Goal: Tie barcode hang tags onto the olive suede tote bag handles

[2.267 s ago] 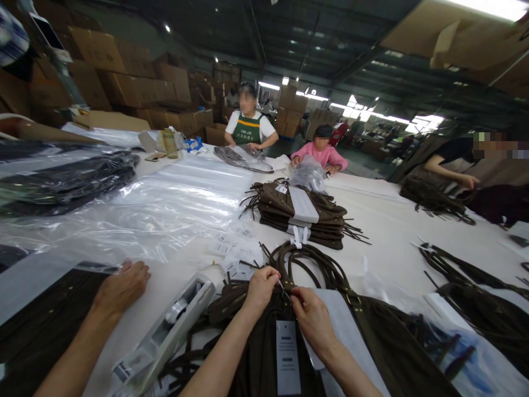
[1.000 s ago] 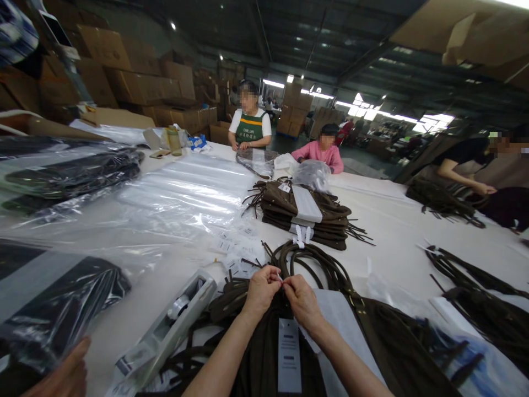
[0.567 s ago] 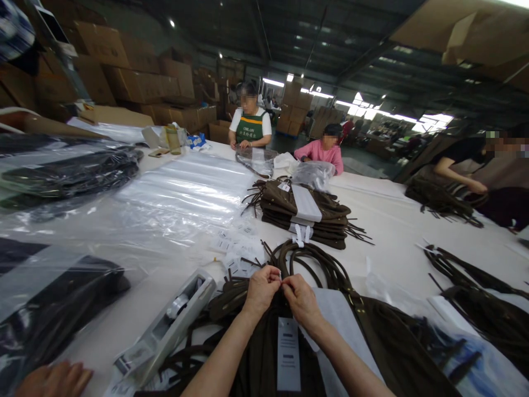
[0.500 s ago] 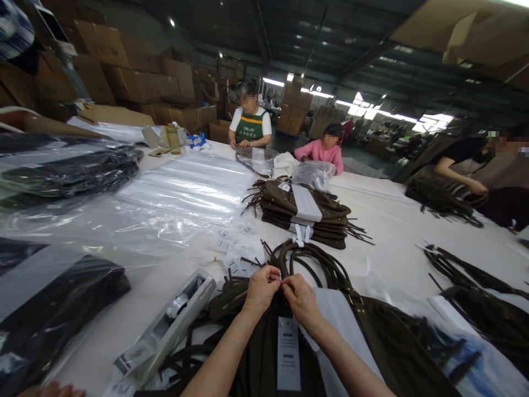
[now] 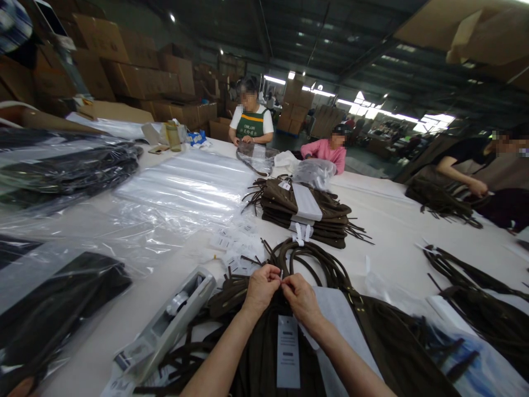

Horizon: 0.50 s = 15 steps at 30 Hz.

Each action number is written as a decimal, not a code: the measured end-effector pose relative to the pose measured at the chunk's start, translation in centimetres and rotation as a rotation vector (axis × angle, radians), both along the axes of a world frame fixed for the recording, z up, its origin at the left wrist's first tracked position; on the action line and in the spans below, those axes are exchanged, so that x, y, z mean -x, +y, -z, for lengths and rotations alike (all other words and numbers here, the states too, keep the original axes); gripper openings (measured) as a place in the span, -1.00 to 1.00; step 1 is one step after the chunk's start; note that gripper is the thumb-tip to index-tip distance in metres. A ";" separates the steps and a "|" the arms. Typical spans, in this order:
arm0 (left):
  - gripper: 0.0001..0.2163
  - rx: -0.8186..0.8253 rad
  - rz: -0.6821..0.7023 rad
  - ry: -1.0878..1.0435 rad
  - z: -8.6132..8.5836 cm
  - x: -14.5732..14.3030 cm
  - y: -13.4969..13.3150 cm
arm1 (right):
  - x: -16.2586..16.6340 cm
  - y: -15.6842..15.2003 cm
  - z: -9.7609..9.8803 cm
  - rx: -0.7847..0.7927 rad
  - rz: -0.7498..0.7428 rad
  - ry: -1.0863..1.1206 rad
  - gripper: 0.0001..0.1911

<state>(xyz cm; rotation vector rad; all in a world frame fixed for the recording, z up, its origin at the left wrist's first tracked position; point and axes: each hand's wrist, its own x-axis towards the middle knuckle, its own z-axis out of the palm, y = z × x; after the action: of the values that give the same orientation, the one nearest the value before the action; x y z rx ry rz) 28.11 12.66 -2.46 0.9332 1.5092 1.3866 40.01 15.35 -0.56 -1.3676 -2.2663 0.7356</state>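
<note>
At the near edge of the table (image 5: pixel 397 220), a white tag (image 5: pixel 288 353) lies on a dark brown garment (image 5: pixel 260 358) between the person's forearms. Just beyond it, the left hand (image 5: pixel 262 288) and right hand (image 5: pixel 303 299) meet fingertip to fingertip, both pinched on a small white fastener (image 5: pixel 281 277) at the garment's top, where dark straps (image 5: pixel 314 264) loop. A grey dispenser (image 5: pixel 165 325) lies just to the left. Toward the table's middle sits a stack of folded garments (image 5: pixel 306 215). Clear plastic bags (image 5: pixel 185 190) cover the left side. Other people work at the far edge.
</note>
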 end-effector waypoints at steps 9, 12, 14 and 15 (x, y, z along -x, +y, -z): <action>-0.77 0.038 0.008 0.023 0.5 0.3 -0.2 | -0.4 -0.3 0.2 0.040 0.017 0.023 -0.83; -0.75 0.049 0.051 0.073 0.6 0.4 -0.2 | -0.5 -0.1 0.7 0.039 0.021 0.069 -0.83; -0.76 0.053 0.093 0.127 0.5 0.4 -0.1 | -0.6 0.0 1.0 0.038 0.024 0.105 -0.84; -0.78 0.055 0.111 0.153 0.5 0.4 -0.1 | -0.6 0.1 1.1 0.039 0.027 0.122 -0.84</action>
<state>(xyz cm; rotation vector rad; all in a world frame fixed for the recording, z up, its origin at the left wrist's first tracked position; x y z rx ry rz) 27.66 12.57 -2.99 1.0926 1.5754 1.2115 40.59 15.46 -1.62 -1.3304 -2.1463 0.8345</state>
